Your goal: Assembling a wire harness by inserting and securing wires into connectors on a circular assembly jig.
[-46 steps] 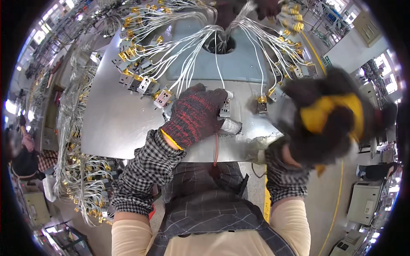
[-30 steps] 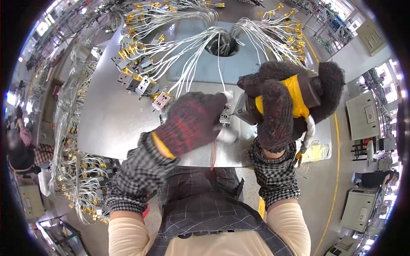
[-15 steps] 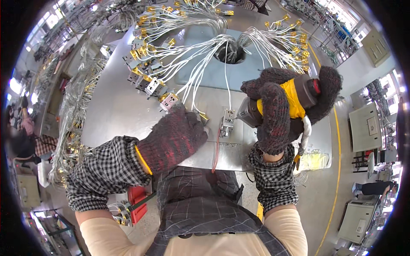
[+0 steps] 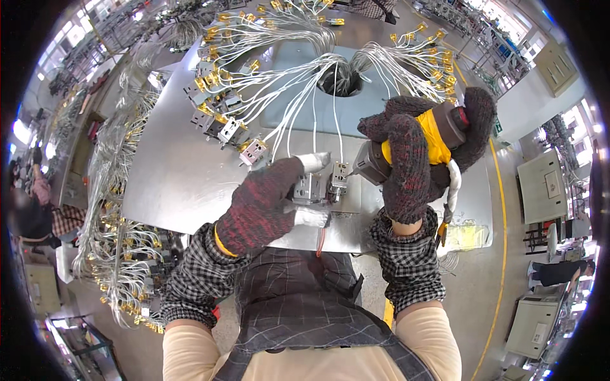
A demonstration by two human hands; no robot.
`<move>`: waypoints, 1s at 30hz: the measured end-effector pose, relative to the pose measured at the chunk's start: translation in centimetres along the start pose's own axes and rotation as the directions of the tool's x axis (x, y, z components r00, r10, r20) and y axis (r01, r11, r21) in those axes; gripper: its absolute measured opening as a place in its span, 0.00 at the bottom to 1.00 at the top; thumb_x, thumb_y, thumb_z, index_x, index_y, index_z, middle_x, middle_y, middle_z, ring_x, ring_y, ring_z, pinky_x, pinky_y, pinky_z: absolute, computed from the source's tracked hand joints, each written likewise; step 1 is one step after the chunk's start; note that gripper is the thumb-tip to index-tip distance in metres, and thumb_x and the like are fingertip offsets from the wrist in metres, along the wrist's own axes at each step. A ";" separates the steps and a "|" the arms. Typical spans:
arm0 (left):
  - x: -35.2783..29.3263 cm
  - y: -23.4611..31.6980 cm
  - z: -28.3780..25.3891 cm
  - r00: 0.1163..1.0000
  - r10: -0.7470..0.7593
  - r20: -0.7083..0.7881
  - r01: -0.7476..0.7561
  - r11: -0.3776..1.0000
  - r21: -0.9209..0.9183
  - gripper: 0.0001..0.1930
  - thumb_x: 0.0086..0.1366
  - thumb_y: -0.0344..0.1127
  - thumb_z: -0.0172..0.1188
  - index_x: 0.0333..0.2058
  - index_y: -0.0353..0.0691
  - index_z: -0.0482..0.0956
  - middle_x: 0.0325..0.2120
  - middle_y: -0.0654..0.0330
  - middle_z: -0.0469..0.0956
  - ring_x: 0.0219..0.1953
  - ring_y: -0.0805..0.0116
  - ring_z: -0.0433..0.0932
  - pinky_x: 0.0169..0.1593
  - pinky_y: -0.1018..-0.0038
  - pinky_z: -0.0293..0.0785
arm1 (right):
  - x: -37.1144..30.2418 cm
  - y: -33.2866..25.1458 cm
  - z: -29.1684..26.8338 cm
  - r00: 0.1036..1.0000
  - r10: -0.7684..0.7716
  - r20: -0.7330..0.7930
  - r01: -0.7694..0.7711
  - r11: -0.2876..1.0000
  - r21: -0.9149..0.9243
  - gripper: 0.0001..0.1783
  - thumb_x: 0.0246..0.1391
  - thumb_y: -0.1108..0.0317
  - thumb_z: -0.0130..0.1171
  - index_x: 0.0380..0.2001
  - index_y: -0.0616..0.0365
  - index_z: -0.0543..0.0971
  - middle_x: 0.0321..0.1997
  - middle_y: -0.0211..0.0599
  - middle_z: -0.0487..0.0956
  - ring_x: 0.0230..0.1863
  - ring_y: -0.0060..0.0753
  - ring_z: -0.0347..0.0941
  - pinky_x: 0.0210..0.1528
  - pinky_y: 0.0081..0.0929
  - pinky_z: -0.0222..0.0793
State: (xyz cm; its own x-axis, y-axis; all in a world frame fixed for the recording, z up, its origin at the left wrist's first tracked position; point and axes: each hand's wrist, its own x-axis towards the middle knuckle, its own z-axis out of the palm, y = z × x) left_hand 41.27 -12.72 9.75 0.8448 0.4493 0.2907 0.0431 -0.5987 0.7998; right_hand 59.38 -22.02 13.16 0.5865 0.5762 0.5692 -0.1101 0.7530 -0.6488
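One metal box (image 4: 307, 189) sits between spread fingers of the left hand (image 4: 260, 206); the right hand (image 4: 408, 162) clasps a power tool (image 4: 436, 138).

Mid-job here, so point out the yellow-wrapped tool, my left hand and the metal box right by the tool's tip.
Yellow-wrapped tool (image 4: 436, 137): head view, on its yellow wrapping.
Left hand (image 4: 262, 204): head view, on the gloved back.
Metal box (image 4: 339, 179): head view, middle of its visible face.

Left forearm (image 4: 200, 273) angled inward from below; left hand (image 4: 262, 206) gloved, reaching rightward, white-tipped thumb (image 4: 310, 218) and forefinger (image 4: 313, 162) spread apart. Right forearm (image 4: 410, 267) runs nearly straight forward, wrist (image 4: 406, 228) partly bare; right hand (image 4: 410, 165) gloved, fingers curled in a closed grip.
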 end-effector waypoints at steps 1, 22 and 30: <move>0.0 0.5 0.1 0.997 -0.042 0.062 0.031 0.986 0.163 0.41 0.48 0.45 0.75 0.60 0.40 0.68 0.44 0.55 0.79 0.41 0.66 0.79 0.46 0.70 0.76 | -0.2 -0.2 0.1 1.000 -0.012 -0.002 0.012 1.000 -0.020 0.30 0.64 0.62 0.47 0.65 0.57 0.53 0.48 0.49 0.70 0.43 0.40 0.70 0.51 0.37 0.68; 5.3 0.5 3.1 0.972 -0.140 0.188 0.065 0.931 0.358 0.33 0.49 0.50 0.73 0.50 0.38 0.75 0.35 0.49 0.81 0.39 0.50 0.82 0.42 0.63 0.78 | 0.5 -2.1 1.6 0.979 -0.199 -0.048 0.200 0.979 0.024 0.38 0.57 0.72 0.59 0.66 0.45 0.51 0.36 0.51 0.77 0.26 0.37 0.79 0.21 0.26 0.75; 5.0 2.0 1.6 0.960 -0.064 0.273 -0.107 0.818 0.565 0.39 0.43 0.54 0.73 0.50 0.34 0.72 0.42 0.47 0.78 0.44 0.50 0.78 0.47 0.58 0.74 | -0.1 -1.0 0.8 0.984 -0.164 -0.073 0.159 0.985 -0.068 0.29 0.59 0.68 0.58 0.60 0.50 0.58 0.34 0.48 0.79 0.24 0.33 0.78 0.19 0.23 0.72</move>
State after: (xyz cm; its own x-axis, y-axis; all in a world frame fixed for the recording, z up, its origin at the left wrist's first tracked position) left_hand 46.44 -12.69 11.94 0.9539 0.2880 0.0846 0.2465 -0.9124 0.3268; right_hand 58.81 -22.57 14.12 0.6536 0.4201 0.6296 0.0396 0.8117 -0.5827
